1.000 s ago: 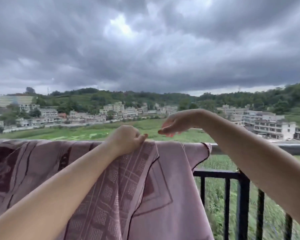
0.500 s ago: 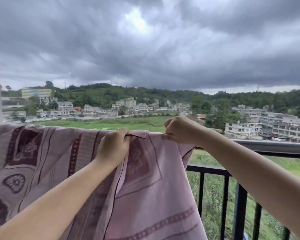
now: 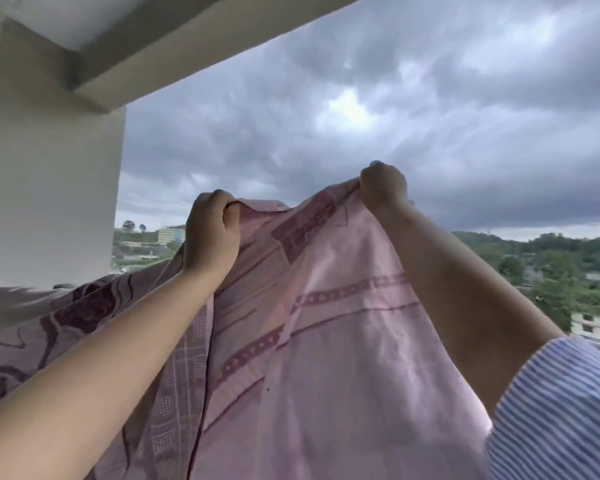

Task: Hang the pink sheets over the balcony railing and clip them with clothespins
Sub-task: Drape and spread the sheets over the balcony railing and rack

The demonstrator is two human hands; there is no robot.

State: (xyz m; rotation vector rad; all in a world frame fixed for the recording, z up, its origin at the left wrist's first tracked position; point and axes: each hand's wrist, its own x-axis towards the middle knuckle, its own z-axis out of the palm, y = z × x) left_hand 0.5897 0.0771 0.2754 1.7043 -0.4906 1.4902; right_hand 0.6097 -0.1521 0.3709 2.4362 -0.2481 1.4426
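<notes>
Fists closed on cloth: the left hand [image 3: 211,233] and the right hand [image 3: 382,187] each pinch the top edge of the pink sheet [image 3: 326,358], fingers curled fully shut over a fold of fabric, the right grip held higher than the left. Between the two grips the edge sags slightly; below them the sheet hangs as a broad panel with darker maroon bands, filling the lower middle of the view. Left of the left grip, more patterned pink cloth trails away toward a white wall [image 3: 49,188] and overhanging ceiling beam [image 3: 174,46]. Beside the right forearm, a blue-striped sleeve [image 3: 561,410] is cut off by the frame's edge. The railing is entirely hidden behind the raised cloth, and no clothespin can be made out. Half a second earlier both hands held the sheet low at rail height; it is now lifted against the grey sky.
</notes>
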